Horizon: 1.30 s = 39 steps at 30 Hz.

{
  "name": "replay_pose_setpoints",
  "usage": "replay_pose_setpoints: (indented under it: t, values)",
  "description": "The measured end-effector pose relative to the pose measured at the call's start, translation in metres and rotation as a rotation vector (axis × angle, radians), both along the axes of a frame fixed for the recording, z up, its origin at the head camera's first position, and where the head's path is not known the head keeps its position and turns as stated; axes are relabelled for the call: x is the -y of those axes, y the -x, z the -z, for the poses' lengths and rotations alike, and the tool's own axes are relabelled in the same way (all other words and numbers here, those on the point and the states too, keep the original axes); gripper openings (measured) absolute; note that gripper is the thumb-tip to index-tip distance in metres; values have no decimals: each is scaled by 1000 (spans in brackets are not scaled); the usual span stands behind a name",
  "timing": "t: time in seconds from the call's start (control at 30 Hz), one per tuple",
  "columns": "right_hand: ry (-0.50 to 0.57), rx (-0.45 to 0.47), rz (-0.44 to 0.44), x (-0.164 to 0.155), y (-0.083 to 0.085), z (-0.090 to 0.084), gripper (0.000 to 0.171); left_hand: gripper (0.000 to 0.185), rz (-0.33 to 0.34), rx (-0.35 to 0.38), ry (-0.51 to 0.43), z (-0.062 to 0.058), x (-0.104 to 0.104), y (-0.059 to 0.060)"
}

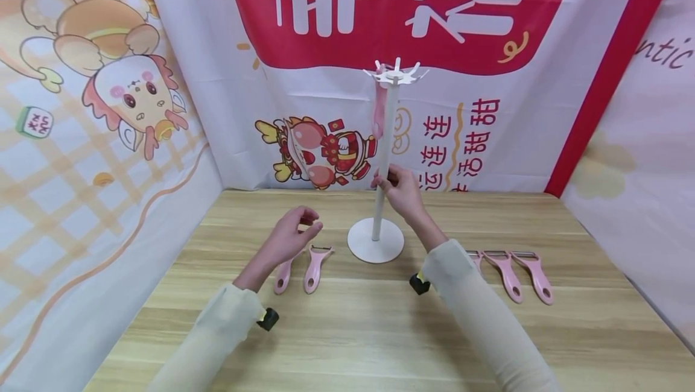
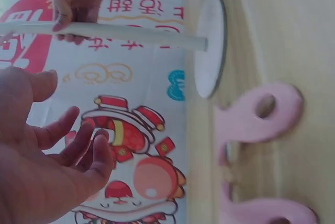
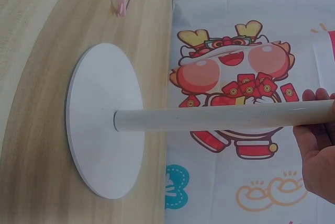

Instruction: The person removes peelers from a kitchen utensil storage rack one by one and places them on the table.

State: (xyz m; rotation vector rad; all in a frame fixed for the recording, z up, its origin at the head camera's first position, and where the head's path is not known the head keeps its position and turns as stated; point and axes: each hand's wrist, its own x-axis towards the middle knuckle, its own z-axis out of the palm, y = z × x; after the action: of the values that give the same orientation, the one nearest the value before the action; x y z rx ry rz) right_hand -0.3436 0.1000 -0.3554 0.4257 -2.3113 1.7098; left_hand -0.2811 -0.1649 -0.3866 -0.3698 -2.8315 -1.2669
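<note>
A white stand (image 1: 388, 139) with a round base (image 3: 102, 161) and a crown of hooks (image 1: 396, 73) rises upright from the table. My right hand (image 1: 403, 192) grips its pole partway up, fingers and thumb curled round it. From a hook on the left hangs a pink peeler (image 1: 379, 108). To the left of the stand, my left hand (image 1: 289, 236) hovers with loosely bent fingers and nothing in them. Below it lie two pink peelers, one (image 1: 313, 272) in plain sight and another (image 1: 283, 277) partly hidden by the hand in the head view.
On the right of the wooden table (image 1: 347, 331) lie three more pink peelers, the outermost (image 1: 537, 276) beside a middle one (image 1: 509, 276) and one partly covered by my right sleeve (image 1: 467, 283). A printed cloth backdrop (image 1: 320, 90) hangs behind the table's far edge.
</note>
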Motion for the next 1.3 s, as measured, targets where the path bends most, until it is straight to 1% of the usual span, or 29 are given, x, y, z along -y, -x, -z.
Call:
replay_pose_setpoints:
  t: [0.13,0.27,0.4,0.5,0.57,0.67,0.8,0.9,1.0,1.1,1.3]
  values:
    - [6,-1,2,0,1,1,10,37,63,-23,-68,-10,-9,4]
    - [-2,-13,5,0,2,1,11,43,141,-65,-124,-21,-18,8]
    - [-9,-33,6,0,4,1,12,45,235,-67,-226,-37,-28,13]
    - [-9,-33,13,-1,4,1,12,45,280,-55,-319,-50,-36,19]
    - [-6,-26,16,-1,4,1,11,45,302,-68,-360,-58,-41,24]
    - [-6,-11,11,-1,4,2,11,45,317,-80,-426,-67,-46,31]
    - [-1,-6,2,-2,4,1,12,46,316,-80,-493,-79,-52,40]
    - [-14,-17,7,-1,4,1,12,46,318,-84,-534,-88,-55,44]
    - [-20,-25,10,0,3,0,11,47,339,-89,-577,-99,-60,47]
    - [-14,-16,3,0,3,0,12,48,363,-77,-613,-107,-65,52]
    - [-15,-11,2,0,2,1,11,48,378,-56,-672,-119,-75,60]
